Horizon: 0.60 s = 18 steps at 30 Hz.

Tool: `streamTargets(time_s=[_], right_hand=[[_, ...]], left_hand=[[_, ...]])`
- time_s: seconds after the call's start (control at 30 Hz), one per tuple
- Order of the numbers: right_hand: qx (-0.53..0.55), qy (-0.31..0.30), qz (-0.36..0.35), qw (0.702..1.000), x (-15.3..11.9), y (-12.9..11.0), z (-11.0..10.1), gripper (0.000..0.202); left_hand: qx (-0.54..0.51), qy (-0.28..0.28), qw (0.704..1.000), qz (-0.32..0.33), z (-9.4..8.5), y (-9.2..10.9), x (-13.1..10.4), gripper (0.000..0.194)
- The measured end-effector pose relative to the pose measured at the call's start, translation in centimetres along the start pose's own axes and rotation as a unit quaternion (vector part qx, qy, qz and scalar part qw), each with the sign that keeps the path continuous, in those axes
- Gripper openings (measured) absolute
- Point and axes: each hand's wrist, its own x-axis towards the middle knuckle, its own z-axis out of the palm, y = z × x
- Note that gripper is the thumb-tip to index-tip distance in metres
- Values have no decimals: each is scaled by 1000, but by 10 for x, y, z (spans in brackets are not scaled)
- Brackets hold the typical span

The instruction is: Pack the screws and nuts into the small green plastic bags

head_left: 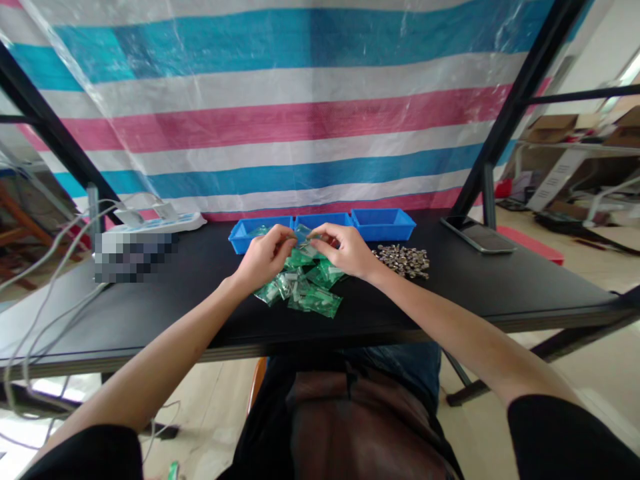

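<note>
- While both forearms reached over the black worktop (190, 320), the person's two hands met near its middle, close in front of a row of bins.
- Left hand (267, 253): the grip was pinched, with thumb and forefinger together on the edge of a small clear packet (303, 233).
- Right hand (345, 249): thumb and forefinger were bent close to the opposite side of the packet; whether this grip was clamped on it could not be told.
- Clear packet: it was located between the fingertips of the two hands, in front of the middle bin (323, 219).
- Green packets (317, 300): these lay overlapping in a loose heap, nearer the body than the hands, with pale contents showing through.
- Metal pieces (405, 260): small and shiny, they formed a pile just beside the right wrist.
- Blue bins: the left bin (239, 245) contained clear material, the middle one was partly hidden by the hands, and the right bin (385, 230) stood behind the metal pieces.
- Surroundings: a phone (479, 235) lay toward the right end, a white power strip (187, 223) lay at the left, and a striped sheet (300, 87) hung behind.
</note>
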Motion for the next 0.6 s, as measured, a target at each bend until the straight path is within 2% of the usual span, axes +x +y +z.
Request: streamTargets(time_s=[0.2,0.27,0.33,0.43,0.6], right_hand=[[-24,152,29,988,5,7,-12,18],[-44,191,26,980,7,8,-20,18],[-79,213,-7,974,7,7,-25,17],[-125,197,-74,970,5,4,-25,17],[-131,87,-148,976,-3,1,-6,16]], left_hand=[[-3,28,999,-25,-6,-1,3,13],[-2,12,1000,-15,-7,-1,2,14],[0,-24,1000,1,-7,-1,2,19],[-47,-79,996,1,-6,0,1,35],[-224,-123,964,-77,3,0,1,65]])
